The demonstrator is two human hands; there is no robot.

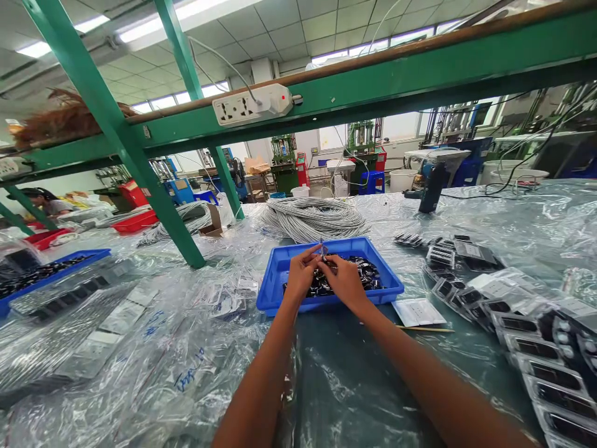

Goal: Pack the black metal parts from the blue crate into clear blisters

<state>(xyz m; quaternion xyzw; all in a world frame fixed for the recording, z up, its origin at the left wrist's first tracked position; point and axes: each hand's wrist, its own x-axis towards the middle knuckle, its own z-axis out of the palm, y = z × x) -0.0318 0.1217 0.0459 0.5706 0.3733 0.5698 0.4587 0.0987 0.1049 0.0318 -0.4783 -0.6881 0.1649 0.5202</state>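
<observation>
Both my hands are over a blue tray point(275, 300) holding many small shiny black parts point(368, 274). My left hand point(302, 274) and my right hand point(344, 279) meet above the parts, with thumbs and fingers pinched together. Between the fingertips a small, partly clear piece point(323, 247) with a dark tip points upward. It is too small to name, and the fingers cover its lower part. Just right of the tray, near my right forearm, lies a flat white packet point(418, 312) with a thin wooden stick point(426, 328) beside it.
A coil of grey cable point(314, 218) lies behind the tray. Rows of bagged black pieces point(536, 348) spread along the right. Plastic bags point(116, 323) and another blue tray point(51, 264) are at left. A green frame point(153, 193) carries a power strip point(252, 104). A person point(41, 202) sits far left.
</observation>
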